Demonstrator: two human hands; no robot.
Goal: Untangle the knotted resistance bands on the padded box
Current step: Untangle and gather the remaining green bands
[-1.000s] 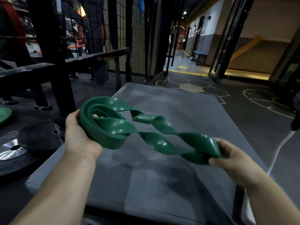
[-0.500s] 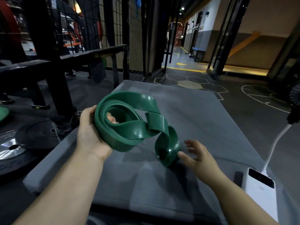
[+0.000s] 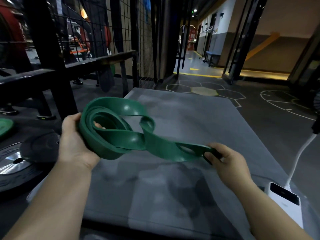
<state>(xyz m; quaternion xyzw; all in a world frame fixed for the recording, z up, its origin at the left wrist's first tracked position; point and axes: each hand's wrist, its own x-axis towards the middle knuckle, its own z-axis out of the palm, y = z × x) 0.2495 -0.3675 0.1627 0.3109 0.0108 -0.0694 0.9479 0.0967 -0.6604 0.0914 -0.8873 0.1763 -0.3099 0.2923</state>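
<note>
Green resistance band (image 3: 121, 134) hangs above grey padded box (image 3: 190, 122), twisted between hands. Coiled end wrapped by left hand (image 3: 74, 144), fingers curled round it, fingertips inside loop. Flattened right end pinched by right hand (image 3: 226, 161). Risks: pulling apart likely tightens twist; thin pinch may slip, band snapping back leftward. White device (image 3: 285, 203) at near right edge could get knocked.

A gym: weight plates (image 3: 15, 161) on the floor; black steel rack (image 3: 50, 54); painted floor markings (image 3: 204, 87).
</note>
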